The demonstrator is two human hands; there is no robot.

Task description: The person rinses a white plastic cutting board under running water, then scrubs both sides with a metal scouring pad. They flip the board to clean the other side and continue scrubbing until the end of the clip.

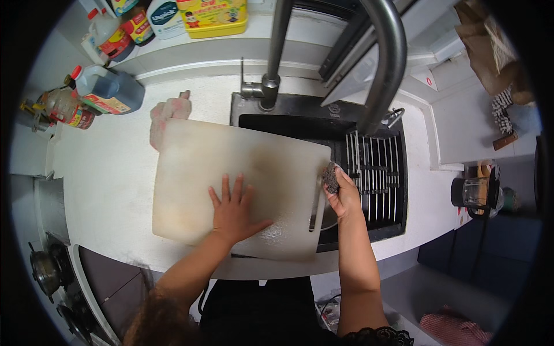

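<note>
A large pale cutting board [190, 167] lies partly on the white counter and partly over the black sink [369, 230]. Its surface has a brownish stain and a wet, shiny patch near the front. My left hand [232, 213] rests flat on the board with its fingers spread. At the board's right edge, close to its handle slot, my right hand [346, 199] grips a grey steel wool scrubber [330, 177]. The fingers wrap round the scrubber, which is at the edge; whether it presses on the board I cannot tell.
A tall grey faucet [270, 86] arches over the sink, where a metal rack [375, 173] covers the right side. Behind the board lies a pinkish cloth [169, 115]. A jug of dark liquid [112, 89] and other bottles stand at the back left. A blender-like appliance [478, 190] sits right.
</note>
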